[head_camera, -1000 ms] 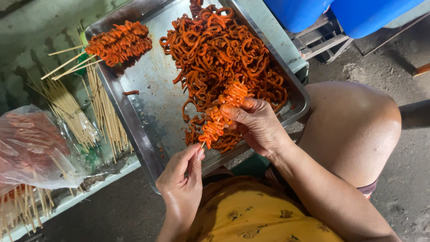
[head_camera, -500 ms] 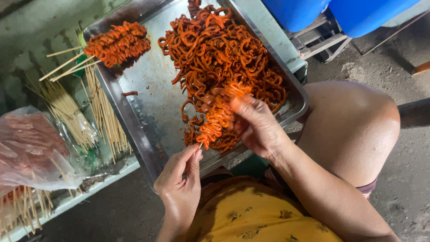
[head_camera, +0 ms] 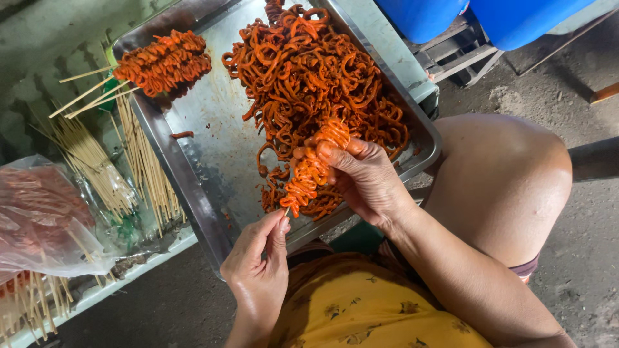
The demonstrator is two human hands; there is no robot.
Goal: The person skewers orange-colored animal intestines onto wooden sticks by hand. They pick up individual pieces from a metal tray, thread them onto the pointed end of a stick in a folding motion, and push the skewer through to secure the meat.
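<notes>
The left hand (head_camera: 258, 274) pinches the skewer (head_camera: 309, 171) end steady (low grip); the right hand (head_camera: 364, 177), fingers closed, should thread orange strips snugly.

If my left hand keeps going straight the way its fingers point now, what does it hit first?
The left hand points up and slightly right, pinching the stick end. It would likely first meet the coiled orange meat on the skewer, just above its fingertips, though depth is unclear.
</notes>
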